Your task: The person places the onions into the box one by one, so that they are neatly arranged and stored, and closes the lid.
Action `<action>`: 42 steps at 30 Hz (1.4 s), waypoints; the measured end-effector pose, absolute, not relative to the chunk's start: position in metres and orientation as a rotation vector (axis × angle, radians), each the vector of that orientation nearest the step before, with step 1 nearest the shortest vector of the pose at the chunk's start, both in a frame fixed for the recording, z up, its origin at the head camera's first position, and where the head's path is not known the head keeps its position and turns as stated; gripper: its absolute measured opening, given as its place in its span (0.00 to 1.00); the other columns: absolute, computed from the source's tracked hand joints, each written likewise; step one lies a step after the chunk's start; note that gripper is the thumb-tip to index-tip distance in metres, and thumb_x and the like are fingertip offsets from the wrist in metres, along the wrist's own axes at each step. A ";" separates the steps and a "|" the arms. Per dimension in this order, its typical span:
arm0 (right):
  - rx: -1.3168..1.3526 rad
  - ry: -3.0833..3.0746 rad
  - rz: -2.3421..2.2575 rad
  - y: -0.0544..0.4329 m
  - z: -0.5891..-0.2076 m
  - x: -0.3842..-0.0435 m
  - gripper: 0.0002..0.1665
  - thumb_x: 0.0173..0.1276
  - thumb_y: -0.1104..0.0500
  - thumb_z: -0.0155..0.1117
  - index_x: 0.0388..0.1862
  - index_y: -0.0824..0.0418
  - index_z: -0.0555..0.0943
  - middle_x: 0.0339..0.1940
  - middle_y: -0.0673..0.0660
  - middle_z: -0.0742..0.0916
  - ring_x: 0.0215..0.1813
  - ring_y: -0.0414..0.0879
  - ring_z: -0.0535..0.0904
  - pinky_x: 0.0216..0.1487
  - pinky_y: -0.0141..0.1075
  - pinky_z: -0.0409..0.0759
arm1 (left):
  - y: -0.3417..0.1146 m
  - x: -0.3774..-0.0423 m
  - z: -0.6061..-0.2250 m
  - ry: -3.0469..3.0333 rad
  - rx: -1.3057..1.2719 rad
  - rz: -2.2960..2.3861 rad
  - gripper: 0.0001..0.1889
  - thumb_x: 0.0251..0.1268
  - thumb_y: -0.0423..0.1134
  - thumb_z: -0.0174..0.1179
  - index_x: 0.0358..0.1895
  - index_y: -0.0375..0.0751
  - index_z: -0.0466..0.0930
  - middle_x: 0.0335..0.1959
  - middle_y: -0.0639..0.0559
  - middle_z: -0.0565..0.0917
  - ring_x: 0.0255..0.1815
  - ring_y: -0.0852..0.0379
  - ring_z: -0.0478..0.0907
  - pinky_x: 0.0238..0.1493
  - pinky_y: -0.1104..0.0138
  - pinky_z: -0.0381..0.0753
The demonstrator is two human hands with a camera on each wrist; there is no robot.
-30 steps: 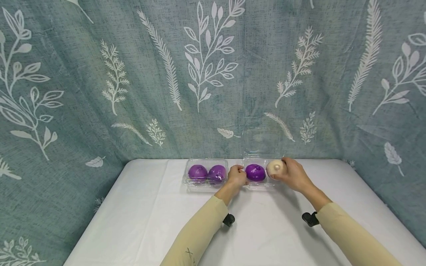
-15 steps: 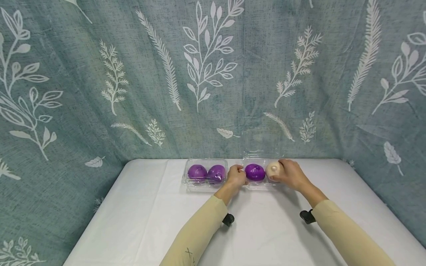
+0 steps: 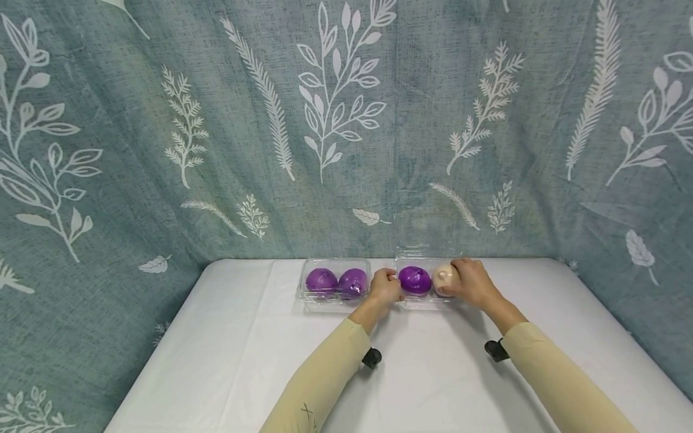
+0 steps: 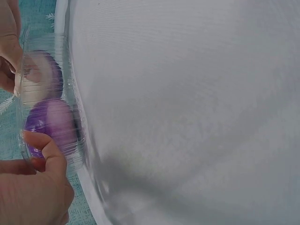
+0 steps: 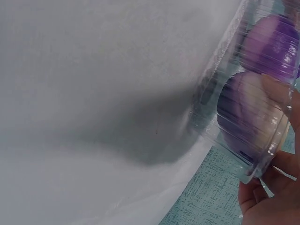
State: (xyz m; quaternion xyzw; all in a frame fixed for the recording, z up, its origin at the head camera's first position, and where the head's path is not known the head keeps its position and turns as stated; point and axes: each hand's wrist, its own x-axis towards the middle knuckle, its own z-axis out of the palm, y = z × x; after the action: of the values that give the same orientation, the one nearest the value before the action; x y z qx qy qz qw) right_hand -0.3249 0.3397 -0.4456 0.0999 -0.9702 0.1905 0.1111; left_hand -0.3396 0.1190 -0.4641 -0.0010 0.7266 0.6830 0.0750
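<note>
An open clear plastic clamshell container (image 3: 425, 305) sits near the table's back edge. In its left half lies a purple round thing (image 3: 414, 280) with a knobbed top. A cream-topped, turnip-like thing (image 3: 444, 279) sits in the right half; through the plastic in the right wrist view its lower part looks purple. My right hand (image 3: 475, 284) grips this cream-topped thing from the right, thumb on its near side. My left hand (image 3: 385, 288) pinches the container's left rim, with thumb and fingers around the edge in the left wrist view.
To the left stands a second clear container (image 3: 330, 306), its lid down over two purple round things (image 3: 322, 281). A white cloth covers the table (image 3: 260, 361). A leaf-patterned teal curtain (image 3: 346, 198) hangs right behind it.
My right hand has shifted slightly left and the cream-topped thing has turned, its knob now pointing more to the left. The left hand stays in place on the rim.
</note>
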 end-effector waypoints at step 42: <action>0.052 -2.833 1.110 0.360 -0.392 -0.361 0.50 0.83 0.46 0.49 0.79 0.80 0.39 0.77 0.80 0.60 0.77 0.73 0.57 0.76 0.66 0.60 | 0.116 -0.338 -0.460 2.211 -0.018 2.009 0.17 0.76 0.24 0.44 0.63 0.29 0.73 0.52 0.38 0.79 0.24 0.55 0.79 0.29 0.68 0.87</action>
State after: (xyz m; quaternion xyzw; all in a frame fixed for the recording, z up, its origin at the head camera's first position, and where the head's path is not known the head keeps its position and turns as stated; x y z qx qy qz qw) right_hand -0.3612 0.3600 -0.3923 0.0169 -0.9298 0.3645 0.0493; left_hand -0.3379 0.1163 -0.4604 -0.0062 0.7378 0.6705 0.0772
